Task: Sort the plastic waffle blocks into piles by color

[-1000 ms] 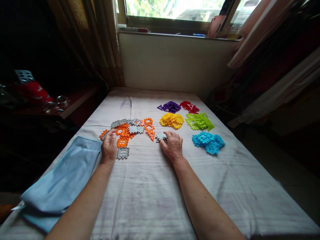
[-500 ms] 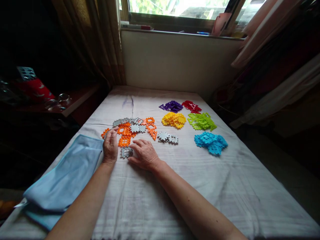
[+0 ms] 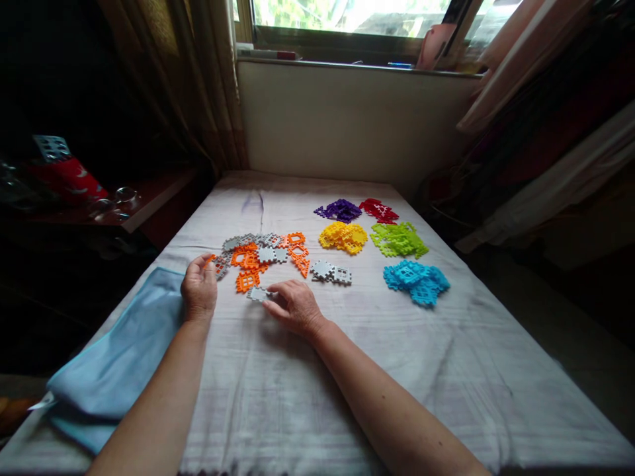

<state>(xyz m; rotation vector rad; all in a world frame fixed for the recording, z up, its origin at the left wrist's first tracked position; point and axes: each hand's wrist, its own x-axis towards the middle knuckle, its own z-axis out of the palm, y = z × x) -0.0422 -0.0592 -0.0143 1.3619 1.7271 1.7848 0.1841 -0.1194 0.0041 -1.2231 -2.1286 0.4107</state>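
My right hand (image 3: 296, 307) pinches a grey interlocking tile (image 3: 258, 294) by its right edge, just in front of the mixed pile. At the pile's left end, my left hand (image 3: 200, 289) has its fingers closed around an orange tile (image 3: 211, 257), of which only a small bit shows. A grey window tile (image 3: 219, 266) lies right beside those fingertips. Between the hands is an orange window tile (image 3: 247, 282), with more orange tiles (image 3: 244, 254) and grey tiles (image 3: 272, 254) mixed behind it. Two grey tiles (image 3: 331, 272) lie together to the right.
Sorted piles stand at the right: purple (image 3: 340, 211), red (image 3: 380, 210), yellow (image 3: 343, 237), green (image 3: 398, 239) and blue tiles (image 3: 417, 283). A light blue cloth (image 3: 129, 357) lies at the left edge of the sheet-covered surface (image 3: 317, 410). A window (image 3: 342, 20) is ahead.
My right hand has lifted a grey tile from the surface. My left hand has moved left and closed on the orange tile, uncovering the grey window tile beside it.
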